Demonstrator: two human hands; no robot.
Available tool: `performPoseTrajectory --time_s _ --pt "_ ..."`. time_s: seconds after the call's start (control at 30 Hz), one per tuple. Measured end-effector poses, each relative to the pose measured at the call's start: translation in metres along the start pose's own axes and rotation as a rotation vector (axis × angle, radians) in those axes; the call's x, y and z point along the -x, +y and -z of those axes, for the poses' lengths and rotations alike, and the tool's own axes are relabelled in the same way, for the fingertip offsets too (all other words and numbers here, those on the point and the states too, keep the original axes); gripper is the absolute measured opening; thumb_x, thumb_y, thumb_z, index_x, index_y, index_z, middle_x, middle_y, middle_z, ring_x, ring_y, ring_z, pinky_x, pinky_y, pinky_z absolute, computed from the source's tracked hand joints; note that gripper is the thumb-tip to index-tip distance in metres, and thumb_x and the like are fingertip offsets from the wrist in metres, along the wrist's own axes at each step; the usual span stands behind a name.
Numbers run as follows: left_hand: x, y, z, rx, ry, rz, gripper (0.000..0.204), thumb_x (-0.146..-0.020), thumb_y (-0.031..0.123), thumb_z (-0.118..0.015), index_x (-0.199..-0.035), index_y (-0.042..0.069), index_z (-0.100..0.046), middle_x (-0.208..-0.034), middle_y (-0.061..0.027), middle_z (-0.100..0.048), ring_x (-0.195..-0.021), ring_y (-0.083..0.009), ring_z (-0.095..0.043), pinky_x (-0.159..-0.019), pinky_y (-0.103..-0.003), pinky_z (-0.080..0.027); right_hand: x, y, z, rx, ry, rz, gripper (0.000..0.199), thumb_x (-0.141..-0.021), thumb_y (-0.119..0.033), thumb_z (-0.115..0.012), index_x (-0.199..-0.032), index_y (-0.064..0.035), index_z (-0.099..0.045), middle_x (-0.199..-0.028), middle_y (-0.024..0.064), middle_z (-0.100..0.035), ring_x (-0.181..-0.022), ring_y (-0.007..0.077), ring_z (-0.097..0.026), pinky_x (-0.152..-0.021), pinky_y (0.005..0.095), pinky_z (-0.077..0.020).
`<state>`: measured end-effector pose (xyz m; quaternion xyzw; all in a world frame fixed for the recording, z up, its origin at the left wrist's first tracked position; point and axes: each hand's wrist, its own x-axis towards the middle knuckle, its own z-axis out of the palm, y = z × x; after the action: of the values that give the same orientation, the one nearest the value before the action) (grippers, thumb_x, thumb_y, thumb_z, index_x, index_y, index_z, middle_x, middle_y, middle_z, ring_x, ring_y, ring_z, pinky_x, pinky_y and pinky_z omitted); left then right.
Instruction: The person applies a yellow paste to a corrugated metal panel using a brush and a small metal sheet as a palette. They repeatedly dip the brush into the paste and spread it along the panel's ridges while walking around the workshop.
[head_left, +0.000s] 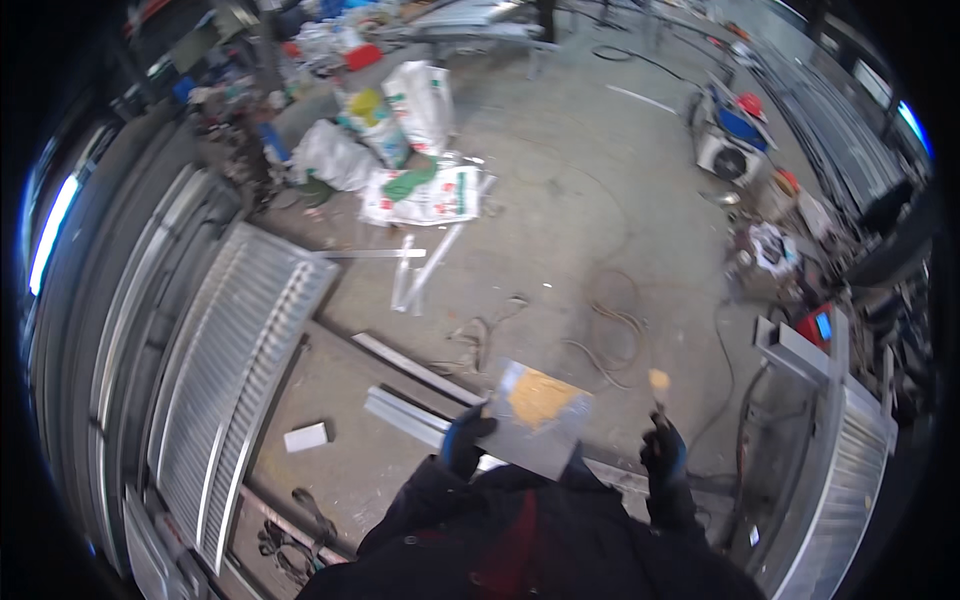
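Observation:
My left hand, in a dark glove with a blue cuff, grips the left edge of a flat grey metal sheet in front of my body. A patch of yellow putty is spread over the sheet's far part. My right hand, also gloved, is closed round the handle of a small putty knife that points away from me. Yellow putty covers its tip. The knife is apart from the sheet, off to its right.
A ribbed metal panel leans at left; another ribbed metal piece stands at right. Metal strips lie near my left hand. A hose coils on the floor. White sacks stand far left, a machine far right.

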<state>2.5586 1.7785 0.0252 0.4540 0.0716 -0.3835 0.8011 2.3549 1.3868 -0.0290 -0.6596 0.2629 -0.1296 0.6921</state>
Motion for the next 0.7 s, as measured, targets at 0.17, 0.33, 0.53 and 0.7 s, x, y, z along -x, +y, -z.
performPoseTrajectory --time_s 0.17,0.33,0.53,0.7 --pt "-0.181 0.084 -0.079 0.066 0.167 -0.102 0.061 -0.096 0.012 -0.061 -0.153 -0.01 -0.058 -0.136 -0.019 -0.074 -0.12 -0.0304 -0.074 -0.107 -0.04 -0.057 -0.272 -0.097 -0.007 -0.27 -0.063 -0.391 0.056 -0.112 -0.038 -0.065 -0.152 0.0012 -0.059 -0.085 0.0069 -0.065 -0.059 0.0142 -0.058 -0.053 0.0296 -0.0442" --pt "-0.306 0.174 -0.148 0.079 0.174 -0.147 0.063 -0.095 0.01 -0.06 -0.155 -0.008 -0.057 -0.136 -0.0188 -0.074 -0.119 -0.0299 -0.075 -0.105 -0.041 -0.059 -0.445 -0.215 -0.038 -0.213 -0.106 -0.265 0.051 -0.109 -0.04 -0.069 -0.145 -0.0036 -0.068 -0.084 0.0043 -0.065 -0.06 0.0113 -0.057 -0.055 0.0268 -0.0434" --pt "-0.466 0.248 -0.173 0.055 0.077 -0.127 0.071 -0.094 0.018 -0.063 -0.159 -0.009 -0.051 -0.141 -0.0208 -0.072 -0.126 -0.0323 -0.072 -0.112 -0.043 -0.055 -0.606 -0.272 -0.088 -0.201 -0.195 -0.216 0.051 -0.113 -0.038 -0.063 -0.149 -0.0017 -0.066 -0.085 0.0038 -0.067 -0.061 0.0102 -0.058 -0.056 0.0266 -0.0453" --pt "-0.65 0.297 -0.178 0.04 -0.04 -0.051 0.078 -0.091 0.026 -0.067 -0.158 -0.012 -0.052 -0.148 -0.0226 -0.068 -0.136 -0.0352 -0.067 -0.119 -0.045 -0.051 -0.75 -0.264 -0.078 -0.14 -0.097 -0.262 0.053 -0.113 -0.039 -0.063 -0.151 -0.0011 -0.064 -0.089 0.0039 -0.069 -0.067 0.0105 -0.061 -0.061 0.0273 -0.0475"
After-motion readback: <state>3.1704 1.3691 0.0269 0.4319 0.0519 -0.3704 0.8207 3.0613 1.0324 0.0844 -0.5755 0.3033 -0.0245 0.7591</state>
